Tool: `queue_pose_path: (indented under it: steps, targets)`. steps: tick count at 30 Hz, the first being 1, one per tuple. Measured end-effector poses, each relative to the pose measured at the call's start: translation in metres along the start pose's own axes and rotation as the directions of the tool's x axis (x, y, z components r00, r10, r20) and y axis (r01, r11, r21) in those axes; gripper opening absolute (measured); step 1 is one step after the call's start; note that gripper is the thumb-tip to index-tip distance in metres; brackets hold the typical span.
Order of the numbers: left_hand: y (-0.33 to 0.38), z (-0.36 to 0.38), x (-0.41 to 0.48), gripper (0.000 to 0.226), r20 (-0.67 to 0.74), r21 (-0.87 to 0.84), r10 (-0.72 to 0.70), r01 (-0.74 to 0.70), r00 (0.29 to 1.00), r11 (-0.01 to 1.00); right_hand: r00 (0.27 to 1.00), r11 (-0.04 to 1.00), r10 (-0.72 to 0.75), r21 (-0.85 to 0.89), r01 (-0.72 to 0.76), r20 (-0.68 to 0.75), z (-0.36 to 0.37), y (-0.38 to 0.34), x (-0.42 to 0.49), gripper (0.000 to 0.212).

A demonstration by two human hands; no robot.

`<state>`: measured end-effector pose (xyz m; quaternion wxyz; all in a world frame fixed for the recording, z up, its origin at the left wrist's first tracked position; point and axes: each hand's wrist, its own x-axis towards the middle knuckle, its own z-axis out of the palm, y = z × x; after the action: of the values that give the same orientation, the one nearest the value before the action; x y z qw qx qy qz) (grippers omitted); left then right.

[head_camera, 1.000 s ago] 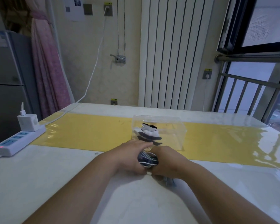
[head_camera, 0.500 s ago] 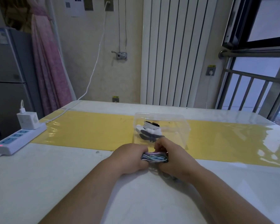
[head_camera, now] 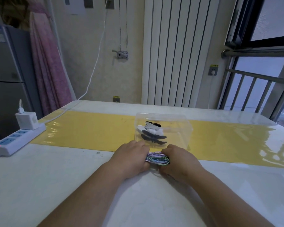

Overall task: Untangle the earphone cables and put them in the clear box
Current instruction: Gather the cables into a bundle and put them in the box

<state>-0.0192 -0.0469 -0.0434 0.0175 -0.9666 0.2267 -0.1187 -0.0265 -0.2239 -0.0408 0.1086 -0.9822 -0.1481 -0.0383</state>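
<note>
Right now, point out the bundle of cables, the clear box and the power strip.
bundle of cables point(head_camera: 157, 158): head view, middle of the exposed strands.
clear box point(head_camera: 179, 138): head view, bare front wall.
power strip point(head_camera: 19, 140): head view, top face.

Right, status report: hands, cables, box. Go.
Left hand and right hand both gripping the cable bundle between them. Clear box just behind the hands, black and white pieces inside. Nothing between bundle and box.
</note>
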Motion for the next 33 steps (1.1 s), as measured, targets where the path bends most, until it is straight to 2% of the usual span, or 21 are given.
queue_pose_path:
  steps: [3, 5, 7, 14, 20, 23, 28, 33]
  targets:
    - [0.003, -0.006, 0.000, 0.018, -0.028, 0.042, -0.006, 0.007, 1.000, 0.999, 0.995, 0.993, -0.048, -0.116, 0.038, -0.084, 0.000, -0.002, -0.001, 0.027]
    - [0.005, -0.008, 0.001, 0.015, -0.028, 0.066, 0.004, -0.002, 1.000, 0.998, 0.993, 0.979, -0.076, -0.195, 0.057, -0.089, -0.003, -0.001, 0.000, 0.023]
    - [0.005, -0.011, 0.001, 0.017, -0.023, 0.073, 0.015, -0.013, 1.000, 0.997, 0.994, 0.977, -0.077, -0.202, 0.061, -0.071, -0.005, 0.000, 0.001, 0.020]
    - [-0.001, -0.042, 0.018, 0.021, -0.087, 0.043, 0.021, -0.017, 0.996, 0.999, 0.986, 0.995, -0.082, -0.061, 0.074, -0.145, -0.042, -0.001, 0.004, 0.009]
    - [-0.015, -0.076, 0.065, 0.021, -0.121, -0.054, -0.032, 0.026, 0.992, 0.998, 0.974, 0.999, 0.029, 0.030, -0.023, -0.226, -0.087, 0.006, 0.040, 0.006]
    - [-0.016, -0.078, 0.091, 0.018, -0.089, -0.145, -0.081, 0.067, 0.993, 0.987, 0.978, 0.997, 0.060, 0.068, -0.048, -0.198, -0.101, 0.013, 0.070, 0.006]
    - [-0.026, -0.084, 0.123, 0.014, -0.045, -0.229, -0.107, 0.094, 0.993, 0.969, 0.986, 0.982, 0.096, 0.172, -0.072, -0.136, -0.109, 0.023, 0.111, 0.020]
    - [-0.034, -0.080, 0.136, 0.011, -0.011, -0.265, -0.126, 0.119, 0.992, 0.957, 0.990, 0.982, 0.084, 0.176, -0.063, -0.111, -0.110, 0.027, 0.133, 0.018]
